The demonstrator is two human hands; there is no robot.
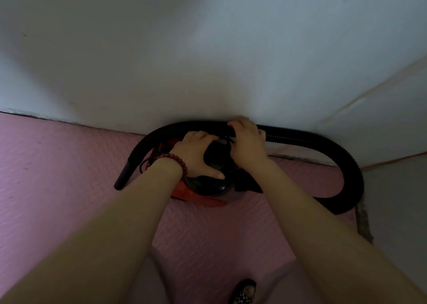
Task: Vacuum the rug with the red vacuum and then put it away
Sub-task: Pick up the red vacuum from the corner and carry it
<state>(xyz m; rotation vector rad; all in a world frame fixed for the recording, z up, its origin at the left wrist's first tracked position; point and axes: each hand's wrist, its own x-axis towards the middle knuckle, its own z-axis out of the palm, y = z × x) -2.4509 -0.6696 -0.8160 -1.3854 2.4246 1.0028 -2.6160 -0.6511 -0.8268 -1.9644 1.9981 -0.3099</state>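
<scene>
The red vacuum (203, 191) with its black domed top stands on the pink floor mat (69, 176), close against the white wall. Its black ribbed hose (351, 172) loops from the right side, along the wall behind the body, and ends in a black nozzle at the left. My left hand (196, 155), with a dark red bead bracelet at the wrist, rests on the black top with thumb and fingers curved around it. My right hand (248, 139) grips the hose just behind the top, fingers curled over it.
A white wall (208, 49) fills the upper view and meets a second white surface (392, 118) at the right. An orange cord (392, 161) runs along the floor at far right. A foot in a checkered sandal (245, 291) shows at the bottom.
</scene>
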